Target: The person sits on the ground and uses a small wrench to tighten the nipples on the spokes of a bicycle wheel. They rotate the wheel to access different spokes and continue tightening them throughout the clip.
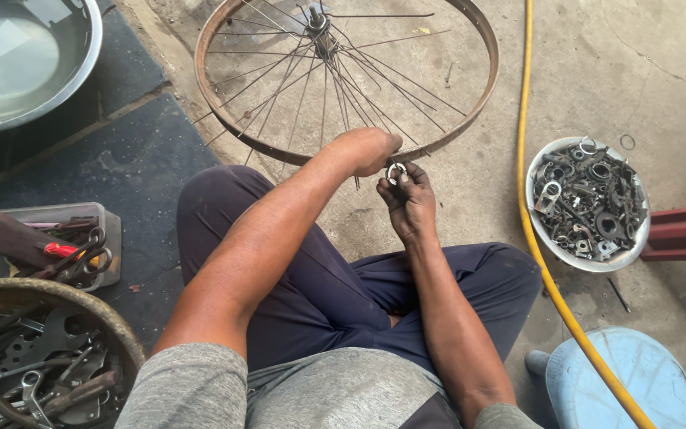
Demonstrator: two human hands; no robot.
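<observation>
A rusty bicycle wheel rim (pixel 470 99) with thin spokes and a hub (pixel 321 30) lies flat on the concrete in front of my crossed legs. My left hand (pixel 368 149) is closed at the near edge of the rim, gripping it or a spoke there; which one I cannot tell. Right beside it, my right hand (pixel 409 199) pinches a small round metal spoke tool (pixel 395 170) against the rim's near edge. The two hands touch each other.
A metal bowl of nuts and washers (pixel 585 202) sits at the right, past a yellow hose (pixel 540 262). A blue stool (pixel 625 381) is near right. Tool-filled basket (pixel 33 357), plastic tray with pliers (pixel 53 242) and a water basin (pixel 21 56) are at the left.
</observation>
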